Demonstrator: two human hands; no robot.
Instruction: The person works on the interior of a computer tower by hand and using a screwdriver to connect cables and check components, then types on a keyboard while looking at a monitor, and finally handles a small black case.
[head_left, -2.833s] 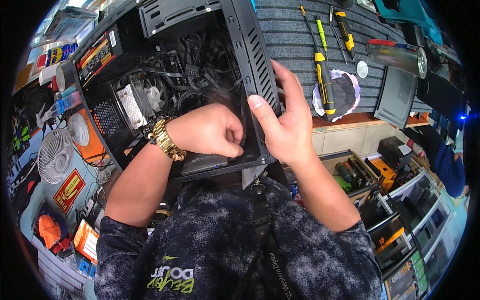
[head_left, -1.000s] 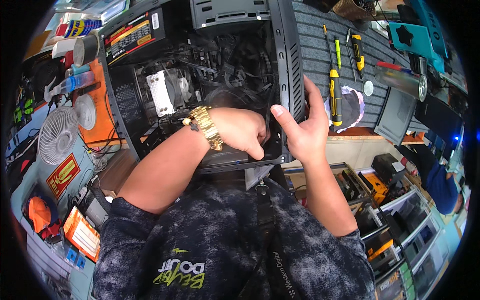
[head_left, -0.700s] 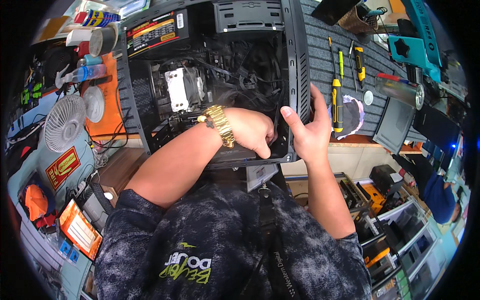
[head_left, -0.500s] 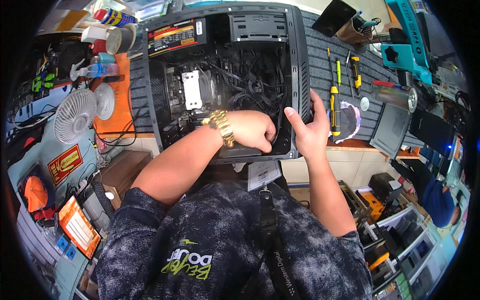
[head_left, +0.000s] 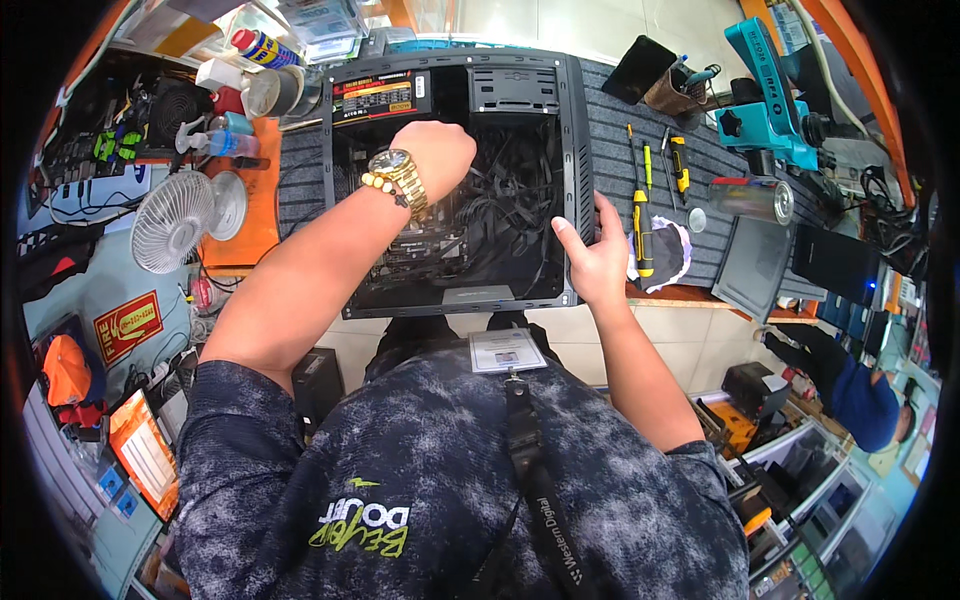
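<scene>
Work looked midway: power supply (head_left: 382,98) sat in open computer case (head_left: 568,150) on ribbed surface (head_left: 611,128), black cables (head_left: 512,190) loose. Our right hand (head_left: 597,262) lay against case edge, grip spread; left hand (head_left: 435,160) curled over opening, pinch we could not tell.

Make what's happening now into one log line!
left hand: over open computer case, near power supply; right hand: at case's right edge; white fan: left of case
</scene>
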